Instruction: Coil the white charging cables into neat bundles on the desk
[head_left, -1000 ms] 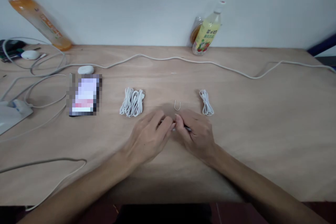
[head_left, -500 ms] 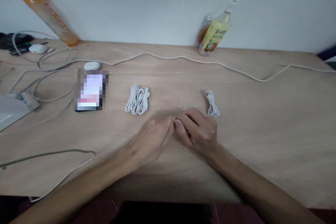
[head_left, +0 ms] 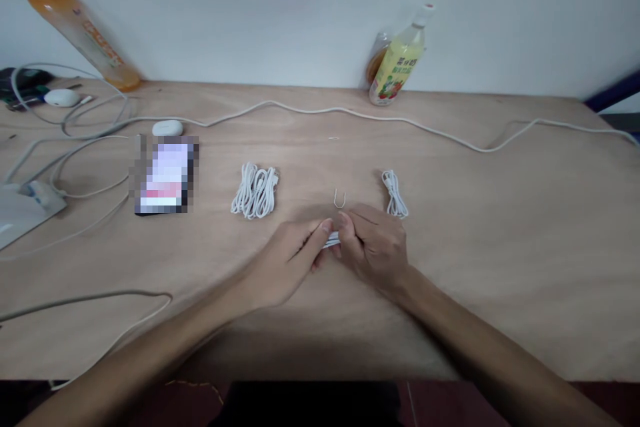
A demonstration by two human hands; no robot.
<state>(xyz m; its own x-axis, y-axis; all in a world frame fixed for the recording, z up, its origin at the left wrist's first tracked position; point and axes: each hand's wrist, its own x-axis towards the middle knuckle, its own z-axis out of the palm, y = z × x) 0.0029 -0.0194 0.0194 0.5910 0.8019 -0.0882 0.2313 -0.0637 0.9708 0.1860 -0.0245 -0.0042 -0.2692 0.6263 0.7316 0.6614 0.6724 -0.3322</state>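
Hands gripping a white cable between them, left hand (head_left: 295, 253) and right hand (head_left: 375, 243) closed around it, bent wire (head_left: 340, 199) just beyond, cable bundles (head_left: 255, 191) on table (head_left: 490, 233).

Yellow-labelled bottle (head_left: 397, 70): large dark Chinese characters, last one apparently 奶, others uncertain; smaller green line beneath, too blurred to read. Orange-drink bottle (head_left: 83, 37): orange lettering running along its side, illegible. Phone (head_left: 167, 177): screen pixelated, nothing readable. White case (head_left: 167, 128): faint marking, too small to read.
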